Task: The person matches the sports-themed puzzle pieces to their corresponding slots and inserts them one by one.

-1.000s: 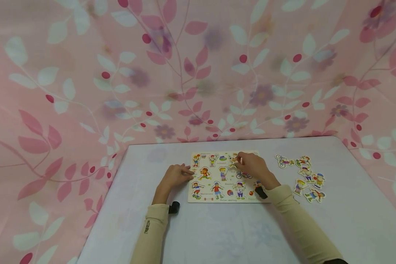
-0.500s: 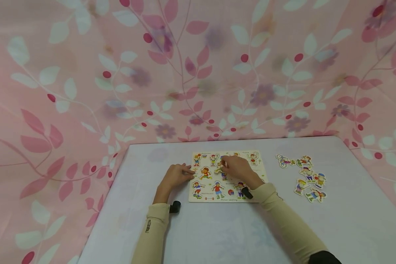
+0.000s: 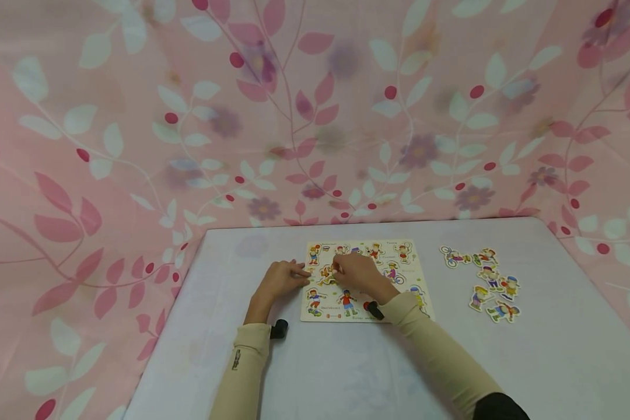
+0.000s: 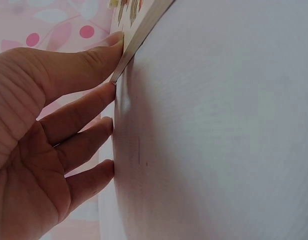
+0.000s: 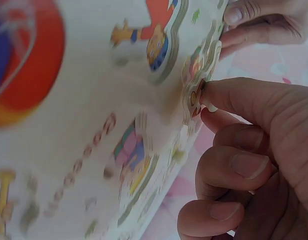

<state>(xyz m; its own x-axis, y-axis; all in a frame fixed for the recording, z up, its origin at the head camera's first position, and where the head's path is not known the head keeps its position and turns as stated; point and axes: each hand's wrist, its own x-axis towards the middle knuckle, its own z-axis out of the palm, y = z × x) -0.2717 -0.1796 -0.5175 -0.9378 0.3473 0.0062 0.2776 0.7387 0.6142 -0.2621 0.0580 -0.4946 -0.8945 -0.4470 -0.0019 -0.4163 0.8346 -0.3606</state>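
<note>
A flat wooden puzzle board printed with children playing sports lies on the white-covered table. My left hand holds its left edge. In the left wrist view, the thumb rests on top while the forefinger meets the edge and the other fingers reach the cloth. My right hand is over the left middle of the board, near the running-child picture. Its thumb and forefinger pinch a cut-out wooden puzzle piece, seen nearly edge-on in the right wrist view. The other fingers are curled beneath. Most of the piece's picture is hidden.
Several loose puzzle pieces lie right of the board, among them a cyclist and a figure nearest the front. A pink floral curtain hangs right behind the table.
My right hand has moved left across the board with the puzzle piece, from the upper right toward the running child. My left hand has stayed at the left edge.
</note>
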